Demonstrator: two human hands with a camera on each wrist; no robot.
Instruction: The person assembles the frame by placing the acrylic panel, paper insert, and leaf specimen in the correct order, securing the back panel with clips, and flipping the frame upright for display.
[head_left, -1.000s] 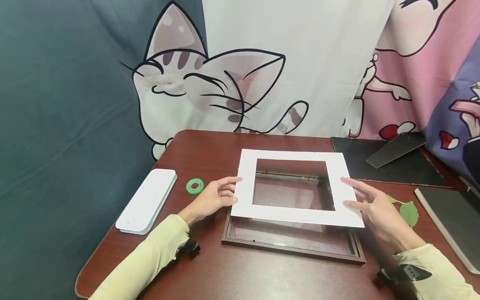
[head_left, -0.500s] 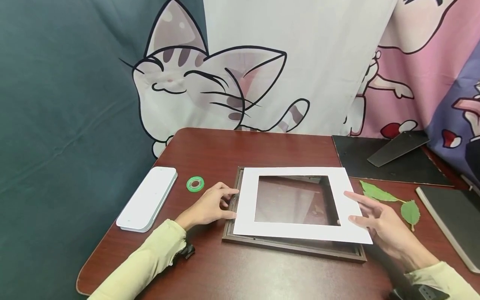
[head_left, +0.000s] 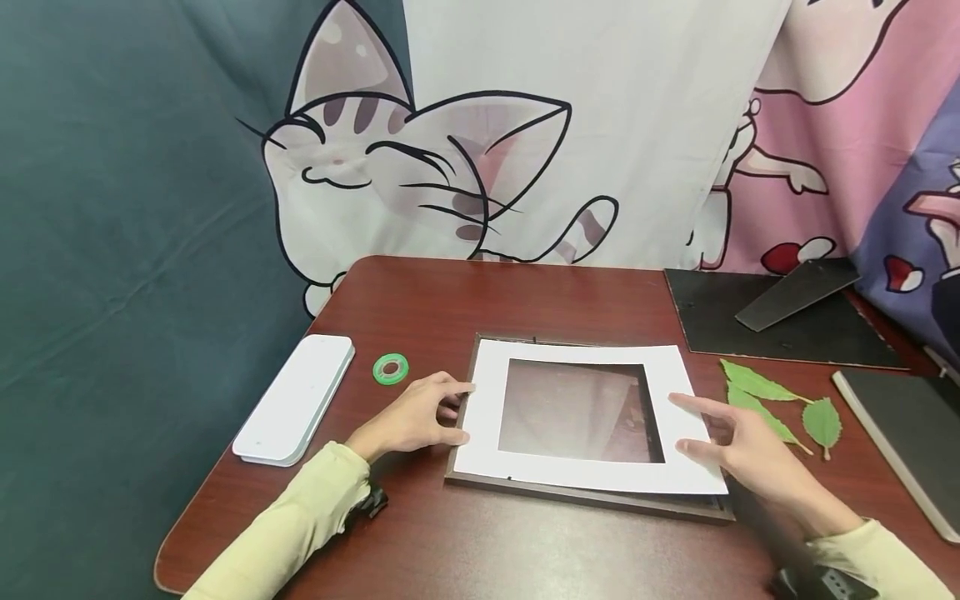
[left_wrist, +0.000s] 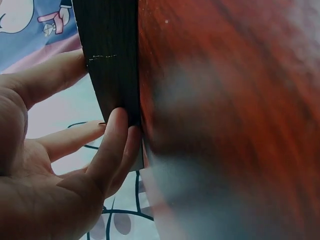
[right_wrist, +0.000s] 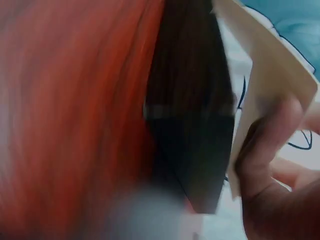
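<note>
Brown frame (head_left: pixel 600 496) is bared at 6 o'clock; above it, the white mat (head_left: pixel 577 472) is pinched at 3 by fingers of the right hand (head_left: pixel 750 454); any grip by the left hand (head_left: pixel 412 421) at 9 cannot be told. Through uneven release, it could be seated askew.

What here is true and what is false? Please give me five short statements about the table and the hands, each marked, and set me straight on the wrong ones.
1. The right hand grips the white card. True.
2. The card is solid, with no opening. False: it has a large rectangular opening in the middle.
3. The card's right end is raised off the frame. True.
4. The leaves lie to the left of the frame. False: they lie to its right.
5. The small roll is green. True.
</note>
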